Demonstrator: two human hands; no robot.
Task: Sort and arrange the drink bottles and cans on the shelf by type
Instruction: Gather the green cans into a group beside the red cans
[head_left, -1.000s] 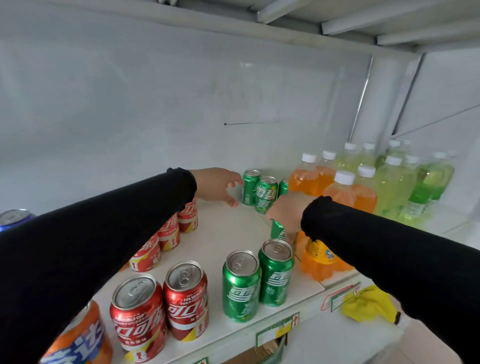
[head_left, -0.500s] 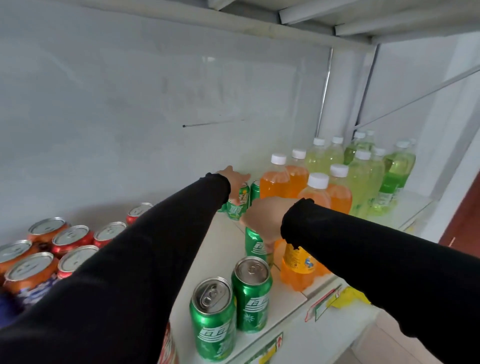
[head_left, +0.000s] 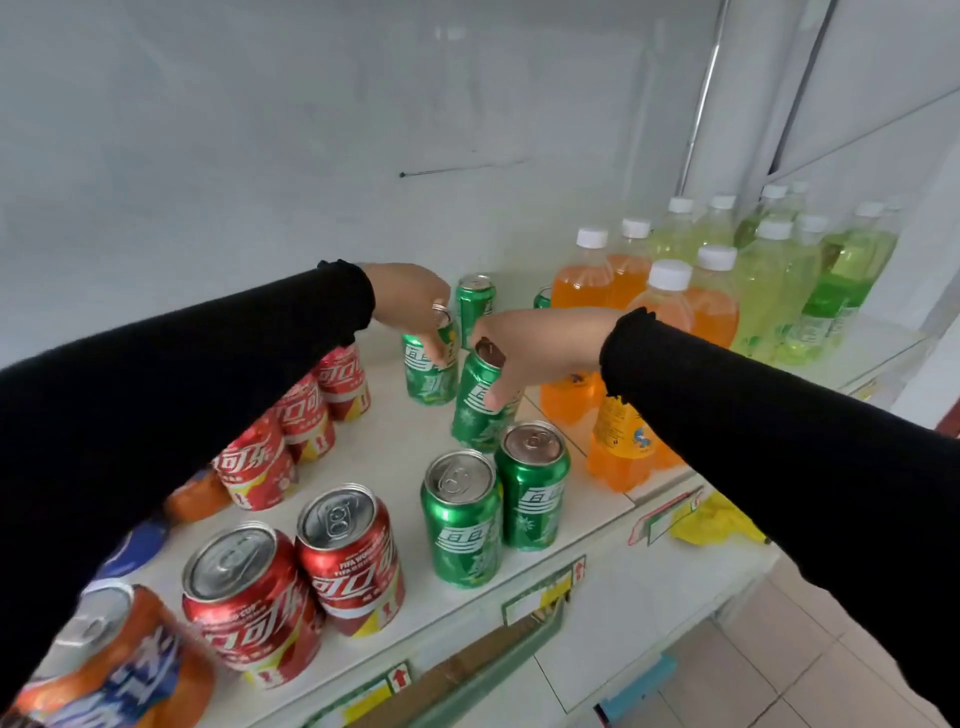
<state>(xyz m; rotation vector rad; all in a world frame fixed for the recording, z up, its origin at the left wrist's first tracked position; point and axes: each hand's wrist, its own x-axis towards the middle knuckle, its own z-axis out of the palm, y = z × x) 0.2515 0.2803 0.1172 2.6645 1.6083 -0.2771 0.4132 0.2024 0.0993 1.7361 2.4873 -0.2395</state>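
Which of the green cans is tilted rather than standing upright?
The green can gripped by the right hand; it leans, while the two front green cans stand upright.

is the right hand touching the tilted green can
Touching. The head view shows the right hand over the top of the tilted green can, its fingers curled down onto the can's side.
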